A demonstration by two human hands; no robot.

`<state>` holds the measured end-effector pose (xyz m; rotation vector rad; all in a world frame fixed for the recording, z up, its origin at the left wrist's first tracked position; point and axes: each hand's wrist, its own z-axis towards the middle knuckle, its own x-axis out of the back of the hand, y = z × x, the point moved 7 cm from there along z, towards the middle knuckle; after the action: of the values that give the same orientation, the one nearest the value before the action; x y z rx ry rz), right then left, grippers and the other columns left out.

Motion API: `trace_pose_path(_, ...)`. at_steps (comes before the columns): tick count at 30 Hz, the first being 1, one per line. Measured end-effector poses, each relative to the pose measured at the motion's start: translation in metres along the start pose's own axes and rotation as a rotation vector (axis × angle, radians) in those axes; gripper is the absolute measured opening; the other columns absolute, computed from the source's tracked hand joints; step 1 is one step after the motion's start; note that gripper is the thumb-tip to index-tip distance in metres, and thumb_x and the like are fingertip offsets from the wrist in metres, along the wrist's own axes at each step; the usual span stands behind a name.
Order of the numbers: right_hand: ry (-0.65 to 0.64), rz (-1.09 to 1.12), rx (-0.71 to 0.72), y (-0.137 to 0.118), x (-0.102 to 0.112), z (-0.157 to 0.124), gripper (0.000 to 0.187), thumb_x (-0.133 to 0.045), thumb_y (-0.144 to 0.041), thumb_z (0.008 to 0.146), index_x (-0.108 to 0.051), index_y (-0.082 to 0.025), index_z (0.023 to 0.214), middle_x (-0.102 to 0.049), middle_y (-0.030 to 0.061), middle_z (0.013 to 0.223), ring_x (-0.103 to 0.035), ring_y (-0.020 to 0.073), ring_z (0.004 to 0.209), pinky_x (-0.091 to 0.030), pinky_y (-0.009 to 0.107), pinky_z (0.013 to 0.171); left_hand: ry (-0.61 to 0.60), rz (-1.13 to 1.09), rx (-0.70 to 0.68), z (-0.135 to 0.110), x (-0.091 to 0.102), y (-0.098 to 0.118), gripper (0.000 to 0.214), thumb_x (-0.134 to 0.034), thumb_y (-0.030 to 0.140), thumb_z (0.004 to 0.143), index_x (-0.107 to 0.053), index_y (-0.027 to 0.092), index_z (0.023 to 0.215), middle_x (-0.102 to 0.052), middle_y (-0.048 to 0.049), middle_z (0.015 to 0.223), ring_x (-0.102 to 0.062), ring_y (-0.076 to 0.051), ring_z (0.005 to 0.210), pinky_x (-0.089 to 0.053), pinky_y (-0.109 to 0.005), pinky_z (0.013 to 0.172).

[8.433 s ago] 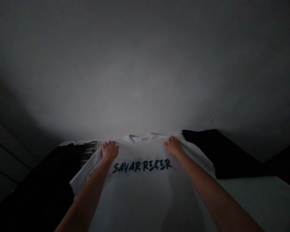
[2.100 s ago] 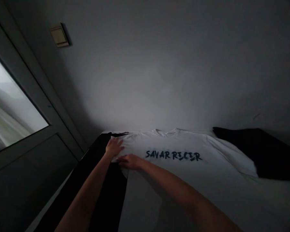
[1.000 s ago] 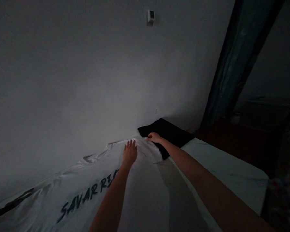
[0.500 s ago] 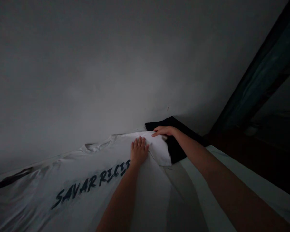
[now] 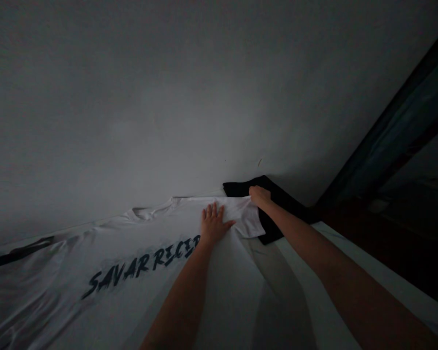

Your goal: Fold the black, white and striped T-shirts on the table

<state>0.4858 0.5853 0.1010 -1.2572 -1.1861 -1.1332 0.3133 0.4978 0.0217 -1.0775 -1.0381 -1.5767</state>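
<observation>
A white T-shirt (image 5: 153, 233) lies spread across a pale table (image 5: 304, 265), its collar toward the grey wall (image 5: 186, 97). Your left hand (image 5: 213, 224) rests flat on the shirt near the shoulder, fingers spread. Apart from it, your right hand (image 5: 260, 195) pinches the upper corner of the sleeve (image 5: 250, 221), which overlaps a black cloth (image 5: 272, 234). Dark lettering (image 5: 142, 267) crosses the chest, its end hidden by your left arm.

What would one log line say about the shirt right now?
left hand: spread flat on white shirt | right hand: gripping sleeve end | black cloth: partly under sleeve
</observation>
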Motion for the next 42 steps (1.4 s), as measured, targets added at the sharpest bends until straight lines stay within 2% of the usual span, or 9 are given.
trace_pose_path(6,0.265,-0.003,0.395,-0.055,-0.041,-0.088,0.046,-0.038,-0.026,0.098,-0.049,-0.019,0.141,-0.043,0.0126,0.152,-0.041,0.0275,0.137,-0.035,0.041,0.109,0.042,0.011,0.016,-0.001,0.003,0.001,0.063,-0.028,0.052,0.1,-0.038,0.017,0.152,-0.034,-0.0154,0.157,-0.032,-0.035,0.144,-0.025,-0.053,0.117)
trace_pose_path(9,0.241,-0.033,0.268,-0.027,-0.062,-0.108,0.046,-0.041,-0.032,0.097,-0.05,-0.017,0.139,-0.045,0.0153,0.149,-0.042,0.0292,0.136,-0.036,0.041,0.107,0.032,0.0,0.016,-0.002,0.003,0.0,0.058,-0.027,0.043,0.102,-0.036,0.014,0.152,-0.033,-0.0152,0.158,-0.032,-0.034,0.145,-0.025,-0.051,0.117)
trace_pose_path(13,0.309,0.038,0.007,0.03,-0.047,-0.115,0.042,-0.05,-0.05,0.093,-0.066,-0.017,0.114,-0.065,0.018,0.118,-0.06,0.0318,0.111,-0.046,0.039,0.09,0.016,-0.031,0.021,-0.003,0.005,0.001,0.061,-0.028,0.049,0.101,-0.037,0.017,0.152,-0.033,-0.0165,0.157,-0.031,-0.035,0.145,-0.023,-0.052,0.118)
trace_pose_path(16,0.148,0.217,-0.086,0.051,-0.051,-0.116,0.037,-0.059,-0.056,0.086,-0.07,-0.021,0.09,-0.071,0.0124,0.097,-0.067,0.0282,0.093,-0.047,0.034,0.074,0.006,-0.045,0.024,-0.003,0.004,0.001,0.063,-0.027,0.054,0.1,-0.038,0.019,0.152,-0.032,-0.0169,0.158,-0.03,-0.036,0.145,-0.022,-0.053,0.118)
trace_pose_path(23,-0.026,0.546,-0.029,0.062,-0.072,-0.109,0.027,-0.066,-0.045,0.082,-0.069,-0.021,0.069,-0.072,0.0064,0.076,-0.067,0.0217,0.075,-0.045,0.029,0.065,0.015,-0.048,0.012,-0.001,-0.001,-0.001,0.066,-0.027,0.06,0.098,-0.038,0.022,0.152,-0.032,-0.0157,0.159,-0.028,-0.036,0.146,-0.022,-0.054,0.117)
trace_pose_path(28,-0.049,0.391,-0.016,0.079,-0.067,-0.108,0.022,-0.067,-0.038,0.083,-0.071,-0.022,0.069,-0.072,0.0053,0.074,-0.068,0.0214,0.073,-0.045,0.029,0.062,0.005,-0.067,0.023,-0.001,-0.001,0.0,0.069,-0.032,0.067,0.095,-0.041,0.028,0.15,-0.034,-0.0126,0.158,-0.028,-0.037,0.146,-0.022,-0.056,0.117)
trace_pose_path(35,0.212,0.078,0.262,-0.002,-0.05,-0.086,0.035,-0.054,-0.03,0.092,-0.065,-0.016,0.122,-0.061,0.017,0.132,-0.056,0.0303,0.124,-0.045,0.04,0.099,-0.03,-0.061,0.037,-0.005,0.007,0.002,0.072,-0.034,0.069,0.093,-0.039,0.028,0.151,-0.029,-0.0131,0.16,-0.025,-0.037,0.147,-0.02,-0.054,0.118)
trace_pose_path(38,0.307,0.014,0.453,-0.046,-0.068,-0.074,0.047,-0.036,-0.031,0.099,-0.05,-0.018,0.142,-0.044,0.014,0.152,-0.04,0.0286,0.14,-0.038,0.046,0.11,-0.042,-0.076,0.038,-0.009,0.009,0.001,0.067,-0.032,0.056,0.098,-0.034,0.018,0.153,-0.028,-0.0149,0.16,-0.025,-0.035,0.148,-0.019,-0.053,0.119)
trace_pose_path(42,0.228,-0.124,0.413,-0.046,-0.103,-0.054,0.05,-0.036,-0.04,0.098,-0.049,-0.022,0.144,-0.043,0.0119,0.153,-0.041,0.0348,0.139,-0.035,0.057,0.109,-0.128,-0.163,0.069,-0.005,0.004,-0.002,0.063,-0.029,0.042,0.101,-0.03,0.007,0.153,-0.027,-0.0157,0.16,-0.022,-0.029,0.149,-0.016,-0.048,0.122)
